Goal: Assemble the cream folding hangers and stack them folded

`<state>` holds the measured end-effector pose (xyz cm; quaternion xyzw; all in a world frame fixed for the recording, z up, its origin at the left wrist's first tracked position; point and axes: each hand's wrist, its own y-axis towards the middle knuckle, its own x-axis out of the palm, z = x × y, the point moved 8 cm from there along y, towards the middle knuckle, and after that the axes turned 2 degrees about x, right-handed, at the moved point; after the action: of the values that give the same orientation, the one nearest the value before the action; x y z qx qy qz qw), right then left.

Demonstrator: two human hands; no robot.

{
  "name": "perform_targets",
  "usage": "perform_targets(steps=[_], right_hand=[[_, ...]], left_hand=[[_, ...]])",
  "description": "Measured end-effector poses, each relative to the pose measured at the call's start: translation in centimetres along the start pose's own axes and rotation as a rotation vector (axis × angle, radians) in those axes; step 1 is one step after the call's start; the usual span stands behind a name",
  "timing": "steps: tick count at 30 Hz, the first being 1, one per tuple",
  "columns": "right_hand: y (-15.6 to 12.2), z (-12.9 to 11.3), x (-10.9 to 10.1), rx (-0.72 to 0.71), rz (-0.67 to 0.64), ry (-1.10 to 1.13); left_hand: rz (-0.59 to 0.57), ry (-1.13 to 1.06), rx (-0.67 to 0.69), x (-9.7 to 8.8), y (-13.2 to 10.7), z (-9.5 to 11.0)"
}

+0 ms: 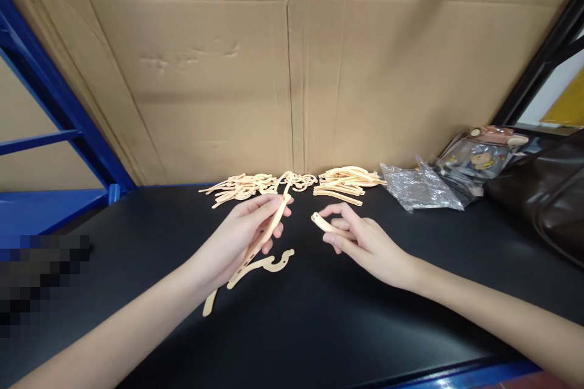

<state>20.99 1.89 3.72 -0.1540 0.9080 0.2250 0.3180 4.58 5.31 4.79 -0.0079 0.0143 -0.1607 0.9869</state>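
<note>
- The black tabletop lies nearest; on it the end of one pale piece shows past the left wrist, the rest of it hidden.
- Just beyond, a flat hook-ended piece lies below the left hand, its hook pointing away to the right; it looks light and stiff, and the narrow hook seems the part likeliest to snap, so the straight arm would be the safer hold.
- The left hand grips a long slotted strip, thumb on one side and fingers behind; the strip slants up and away; it probably weighs little and flexes little, with the slots as its weak points, so a hold along the solid edges suits it.
- The right hand pinches a shorter-looking curved strip between thumb and fingers, its holed tip free and pointing toward the left hand, the two strips apart; the smooth face may slip, so a pinch behind the hole seems sound.
- Farther off, a heap of hooked pieces sits to the left and a stack of curved strips to the right; a clear plastic bag lies beside the stack.
- At the back stands a cardboard panel.
</note>
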Motion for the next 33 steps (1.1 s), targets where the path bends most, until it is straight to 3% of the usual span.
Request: perform_targets(steps=[4,9,16,33], right_hand=[[-0.3,-1.1,-0.2,-0.105,0.041,-0.209],[-0.1,-2.0,-0.4,-0.297,0.102,-0.445],[-0.2,-2.0,-0.6,-0.347,0.137,-0.439],[-0.7,-3.0,0.1,-0.421,0.076,-0.435]], left_hand=[[-0.118,-0.113,-0.137,0.8,0.1,-1.4],[-0.304,-0.038,-0.189,2.5,-0.5,-2.5],[-0.309,0.103,-0.108,2.3,-0.5,-2.1],[-0.398,0.255,-0.098,2.7,-0.5,-2.9]])
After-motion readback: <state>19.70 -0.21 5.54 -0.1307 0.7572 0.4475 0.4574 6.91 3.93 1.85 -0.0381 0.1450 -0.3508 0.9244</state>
